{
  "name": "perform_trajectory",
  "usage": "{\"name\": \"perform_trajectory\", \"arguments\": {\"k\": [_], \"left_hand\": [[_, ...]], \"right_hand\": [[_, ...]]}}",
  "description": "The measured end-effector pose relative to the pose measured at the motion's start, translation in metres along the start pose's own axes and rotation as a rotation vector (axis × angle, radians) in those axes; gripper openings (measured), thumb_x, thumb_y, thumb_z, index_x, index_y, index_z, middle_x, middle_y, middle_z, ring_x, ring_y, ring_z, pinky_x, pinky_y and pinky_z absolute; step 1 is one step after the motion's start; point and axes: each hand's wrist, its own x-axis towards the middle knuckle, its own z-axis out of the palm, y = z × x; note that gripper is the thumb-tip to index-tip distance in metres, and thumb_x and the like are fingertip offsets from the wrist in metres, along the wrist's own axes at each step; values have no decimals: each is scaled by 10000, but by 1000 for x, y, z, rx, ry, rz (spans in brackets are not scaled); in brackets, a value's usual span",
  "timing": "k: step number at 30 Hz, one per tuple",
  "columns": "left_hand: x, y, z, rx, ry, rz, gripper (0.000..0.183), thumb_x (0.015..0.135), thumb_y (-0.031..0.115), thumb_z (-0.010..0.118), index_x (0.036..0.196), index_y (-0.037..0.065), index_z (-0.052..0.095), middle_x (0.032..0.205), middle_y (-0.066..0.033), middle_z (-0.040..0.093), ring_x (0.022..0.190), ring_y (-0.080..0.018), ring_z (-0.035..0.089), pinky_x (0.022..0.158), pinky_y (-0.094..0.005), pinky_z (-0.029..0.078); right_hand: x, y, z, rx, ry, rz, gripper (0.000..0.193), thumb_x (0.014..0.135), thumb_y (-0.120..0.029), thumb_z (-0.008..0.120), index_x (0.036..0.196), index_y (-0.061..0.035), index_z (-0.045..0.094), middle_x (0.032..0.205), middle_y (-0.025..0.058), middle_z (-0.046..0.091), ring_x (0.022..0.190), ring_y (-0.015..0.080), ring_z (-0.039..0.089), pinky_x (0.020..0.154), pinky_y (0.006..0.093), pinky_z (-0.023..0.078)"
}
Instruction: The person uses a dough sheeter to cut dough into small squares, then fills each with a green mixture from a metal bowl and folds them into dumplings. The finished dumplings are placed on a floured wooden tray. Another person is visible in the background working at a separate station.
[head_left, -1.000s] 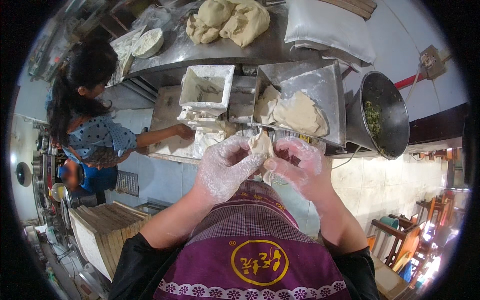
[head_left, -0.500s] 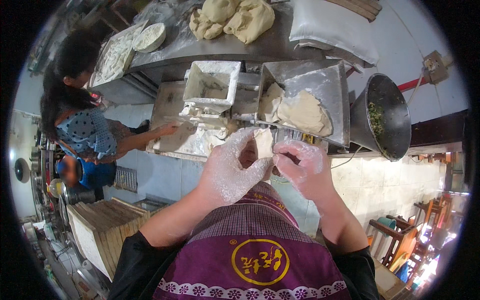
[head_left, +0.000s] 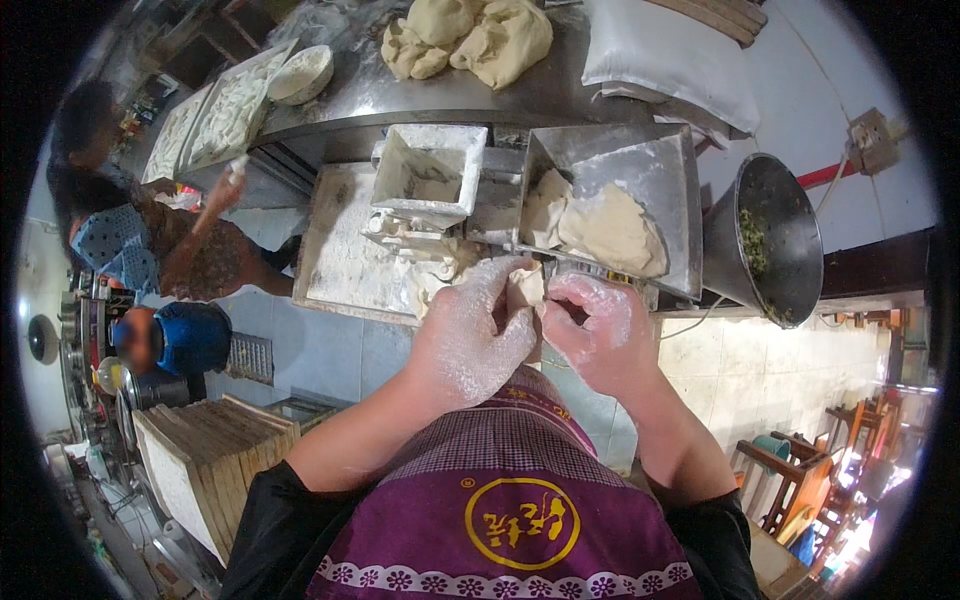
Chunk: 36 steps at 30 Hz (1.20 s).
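A small piece of pale dough [head_left: 525, 287] is held up between my two flour-dusted hands, above the machine's near edge. My left hand [head_left: 472, 335] curls around its left side, thumb against the near edge. With fingertips pressed together, my right hand [head_left: 600, 325] pinches the dough's right edge. Whether anything lies inside the dough is hidden. Just beyond my hands, large slabs of dough [head_left: 613, 232] rest in a wide metal hopper [head_left: 683, 215]. To the right stands a dark conical bowl [head_left: 720, 240] with chopped green filling [head_left: 752, 240].
A square white hopper [head_left: 432, 165] sits over a floured tray [head_left: 340, 235]. Big dough lumps [head_left: 465, 45] and a white sack [head_left: 665, 60] lie on the back table. At left, a co-worker [head_left: 150, 230] stands near trays of white pieces [head_left: 235, 110]. Stacked boards [head_left: 215, 455] are lower left.
The co-worker's hand has left the floured tray and is raised toward the trays with a small white piece. My hands stay nearly in place; the dough shows less between them.
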Motion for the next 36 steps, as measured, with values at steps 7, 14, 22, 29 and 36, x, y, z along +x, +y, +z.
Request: {"name": "perform_trajectory", "arguments": {"k": [7, 14, 22, 29, 36], "left_hand": [[4, -22, -1, -276, -29, 93, 439, 884, 19, 507, 1313, -65, 481, 942, -182, 671, 838, -175, 669, 756, -285, 521], [4, -13, -7, -145, -16, 58, 343, 938, -1, 469, 1261, -111, 503, 1054, -153, 643, 877, -182, 662, 780, -313, 553], [7, -10, -5, -449, -6, -78, 219, 968, 102, 550, 1088, -71, 611, 879, -115, 679, 778, -163, 689, 694, -271, 572], [4, -13, -11, -469, 70, -63, 322, 1010, 208, 502, 1054, -88, 620, 882, -121, 683, 758, -149, 681, 684, -271, 571], [5, -18, -8, -514, 164, -1, 330, 1022, 205, 471, 1076, -89, 610, 891, -120, 683, 774, -143, 673, 701, -282, 574]], "right_hand": [[4, 5, -5, 492, -4, 397, 186, 862, -159, 632, 931, 6, 683, 742, 32, 648, 592, 65, 579, 549, 257, 471], [9, -5, -7, 517, -75, 426, 169, 857, -139, 643, 923, 13, 672, 730, 30, 635, 600, 77, 578, 541, 241, 459], [9, 6, -6, 604, -73, 471, 173, 853, -145, 640, 934, 5, 672, 739, 27, 620, 609, 73, 565, 560, 229, 459], [6, 0, -4, 423, -12, 309, 280, 833, -218, 723, 968, 22, 676, 790, 60, 659, 653, 113, 600, 600, 272, 496], [0, -9, -4, 156, -26, 42, 275, 834, -218, 723, 952, 25, 672, 819, 132, 666, 665, 188, 627, 611, 306, 495]]}}
